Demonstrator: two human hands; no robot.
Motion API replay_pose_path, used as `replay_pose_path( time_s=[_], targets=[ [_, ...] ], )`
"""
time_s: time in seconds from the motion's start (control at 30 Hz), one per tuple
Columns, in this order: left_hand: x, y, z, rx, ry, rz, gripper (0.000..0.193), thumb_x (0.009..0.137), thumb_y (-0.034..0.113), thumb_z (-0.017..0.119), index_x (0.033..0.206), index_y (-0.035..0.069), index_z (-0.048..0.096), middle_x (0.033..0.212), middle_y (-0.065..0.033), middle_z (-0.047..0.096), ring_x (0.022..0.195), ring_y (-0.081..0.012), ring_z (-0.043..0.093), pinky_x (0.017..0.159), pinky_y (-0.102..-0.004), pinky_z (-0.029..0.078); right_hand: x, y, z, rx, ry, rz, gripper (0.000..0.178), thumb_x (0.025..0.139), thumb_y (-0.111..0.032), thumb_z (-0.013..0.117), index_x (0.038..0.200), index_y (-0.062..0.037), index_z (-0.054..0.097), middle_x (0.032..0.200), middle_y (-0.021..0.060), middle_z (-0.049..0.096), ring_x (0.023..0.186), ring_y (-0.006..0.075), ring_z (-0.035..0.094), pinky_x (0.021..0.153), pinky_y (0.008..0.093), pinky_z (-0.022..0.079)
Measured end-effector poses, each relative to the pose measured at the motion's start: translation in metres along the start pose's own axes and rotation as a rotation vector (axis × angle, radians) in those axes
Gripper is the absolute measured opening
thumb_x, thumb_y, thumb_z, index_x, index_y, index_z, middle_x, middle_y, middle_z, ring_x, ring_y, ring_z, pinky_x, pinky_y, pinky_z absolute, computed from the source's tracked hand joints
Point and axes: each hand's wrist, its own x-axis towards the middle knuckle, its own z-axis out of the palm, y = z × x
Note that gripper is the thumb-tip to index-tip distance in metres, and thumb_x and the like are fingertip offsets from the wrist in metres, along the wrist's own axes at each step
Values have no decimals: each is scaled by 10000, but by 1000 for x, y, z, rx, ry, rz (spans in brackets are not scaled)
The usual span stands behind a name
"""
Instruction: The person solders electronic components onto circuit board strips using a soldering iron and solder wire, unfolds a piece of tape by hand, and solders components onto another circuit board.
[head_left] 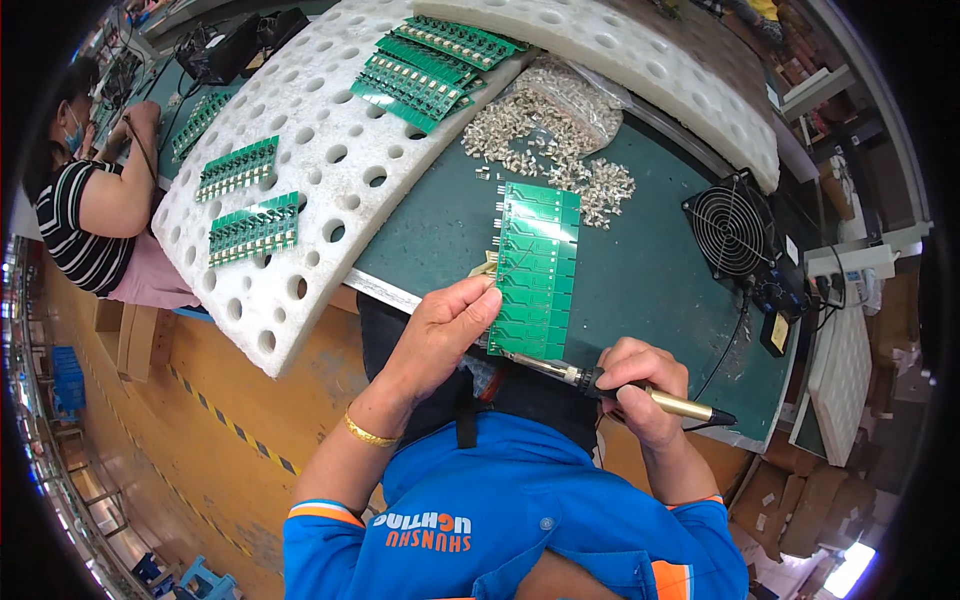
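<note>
My left hand grips a green circuit board panel by its left edge, thumb on top and the fingers partly hidden beneath. The panel is held above the front of the green work table, its long side pointing away from me. In my right hand is a soldering iron with a black and gold handle, held like a pen. Its metal tip reaches left to the near left corner of the panel; whether it touches cannot be made out. A small pale yellowish piece shows at the panel's left edge by my left fingers.
Many small pale components lie heaped beyond the panel, partly in a clear bag. White foam sheets with holes carry several populated boards. A black fan stands at right with cables. A person works at far left.
</note>
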Motion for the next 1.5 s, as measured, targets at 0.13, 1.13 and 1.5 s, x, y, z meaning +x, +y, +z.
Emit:
replay_pose_path(
  time_s=[0.13, 1.13, 1.5],
  targets=[
    [-3, 8, 3, -25, 40, 0, 303, 980, 267, 464, 989, -1, 605, 833, 48, 520, 768, -32, 415, 689, -200, 374, 0, 0, 2, 10, 6, 25, 165, 719, -46, 575, 863, 7, 636, 711, 117, 591, 559, 158, 526, 493, 278, 400],
    [2, -8, 11, -138, 199, -25, 348, 952, 191, 499, 1218, -32, 512, 982, 4, 588, 819, -45, 519, 700, -196, 405, -77, -22, -229, -1484, 1098, -83, 185, 861, -132, 583, 1006, -35, 646, 928, 116, 638, 853, 219, 612, 782, 325, 471],
    [7, -6, 9, -167, 96, -17, 333, 978, 215, 486, 1220, -8, 533, 1014, 18, 591, 859, -24, 497, 750, -186, 409, -45, -28, -71, -574, 687, -355, 287, 892, -279, 514, 900, 2, 573, 813, 127, 546, 809, 236, 534, 831, 466, 423]
  ],
)
